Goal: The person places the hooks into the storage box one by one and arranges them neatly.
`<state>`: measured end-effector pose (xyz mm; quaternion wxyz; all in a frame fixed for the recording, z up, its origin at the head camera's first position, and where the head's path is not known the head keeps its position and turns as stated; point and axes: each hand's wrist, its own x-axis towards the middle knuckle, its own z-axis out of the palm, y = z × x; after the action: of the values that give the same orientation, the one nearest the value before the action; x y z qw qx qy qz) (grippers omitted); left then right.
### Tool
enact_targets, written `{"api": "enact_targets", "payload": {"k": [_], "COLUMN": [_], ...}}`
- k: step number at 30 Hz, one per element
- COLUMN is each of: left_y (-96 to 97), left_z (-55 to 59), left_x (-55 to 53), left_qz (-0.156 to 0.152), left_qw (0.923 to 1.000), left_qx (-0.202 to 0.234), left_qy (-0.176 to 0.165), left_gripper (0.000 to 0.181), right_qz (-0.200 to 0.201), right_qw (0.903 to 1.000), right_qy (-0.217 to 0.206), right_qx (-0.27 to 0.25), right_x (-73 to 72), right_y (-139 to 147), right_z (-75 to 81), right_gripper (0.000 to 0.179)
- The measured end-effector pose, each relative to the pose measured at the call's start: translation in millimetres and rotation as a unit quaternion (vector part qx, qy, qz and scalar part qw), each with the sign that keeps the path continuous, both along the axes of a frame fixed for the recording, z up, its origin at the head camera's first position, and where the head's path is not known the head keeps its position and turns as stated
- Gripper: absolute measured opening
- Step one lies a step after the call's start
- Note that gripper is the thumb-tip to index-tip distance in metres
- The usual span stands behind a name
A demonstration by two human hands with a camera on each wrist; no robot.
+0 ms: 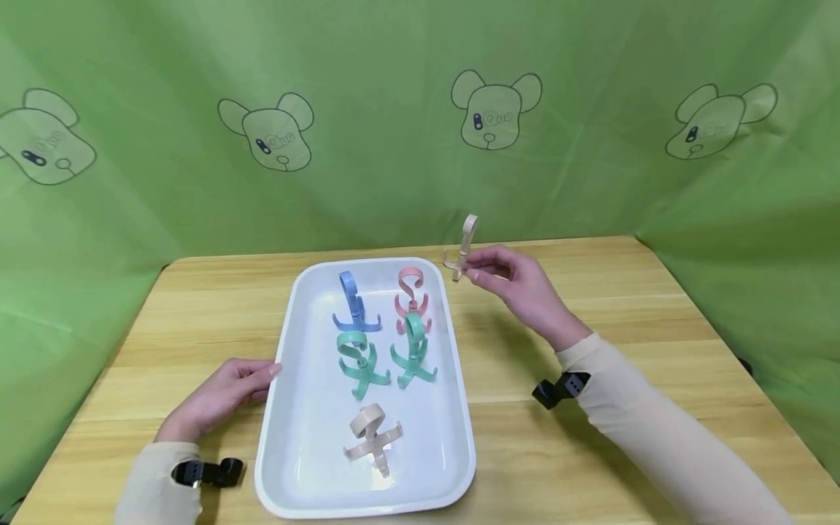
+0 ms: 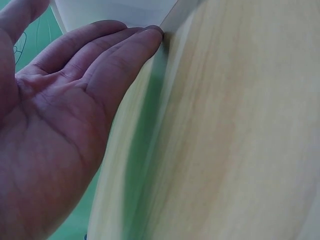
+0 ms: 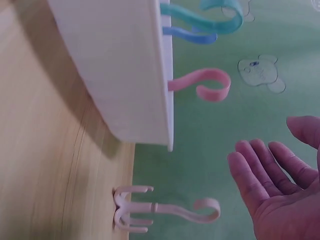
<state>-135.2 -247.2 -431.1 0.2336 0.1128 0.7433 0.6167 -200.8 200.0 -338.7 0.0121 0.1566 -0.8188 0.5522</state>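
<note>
My left hand (image 1: 223, 394) holds the left rim of a white tray (image 1: 464, 408), thumb at the rim and the other fingers against the outer wall. In the tray stand a blue claw hook (image 1: 356, 310), a pink claw hook (image 1: 411, 299), two green claw hooks, the left one (image 1: 364, 368) and the right one (image 1: 415, 357), and a beige claw hook (image 1: 374, 441). Another beige claw hook (image 3: 165, 209) stands upright on the table just past the tray's far right corner. Beside it is my right hand (image 3: 280, 195), fingers extended and nothing between them; its fingertips overlap the hook's lower part in the head view.
A wooden table (image 1: 590, 452) lies under everything. Behind it and at its sides hangs a green cloth (image 1: 380, 146) printed with bear heads. Each wrist wears a small black camera, one on the left (image 1: 206, 472) and one on the right (image 1: 561, 390).
</note>
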Motion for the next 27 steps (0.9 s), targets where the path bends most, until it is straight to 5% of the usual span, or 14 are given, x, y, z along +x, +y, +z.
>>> {"api": "enact_targets", "payload": {"k": [27], "left_y": [-2.2], "left_z": [1.3], "left_x": [-3.0], "left_qz": [-0.014], "left_qw": [0.9998], "left_qx": [0.006], "left_qy": [-0.011], "left_gripper": [0.043], "right_qz": [-0.062], "right_qw": [0.9974], "right_qy": [0.011], "right_qx": [0.034], "right_x": [-32.2], "right_y": [9], "right_z": [-12.5], "right_gripper": [0.047]}}
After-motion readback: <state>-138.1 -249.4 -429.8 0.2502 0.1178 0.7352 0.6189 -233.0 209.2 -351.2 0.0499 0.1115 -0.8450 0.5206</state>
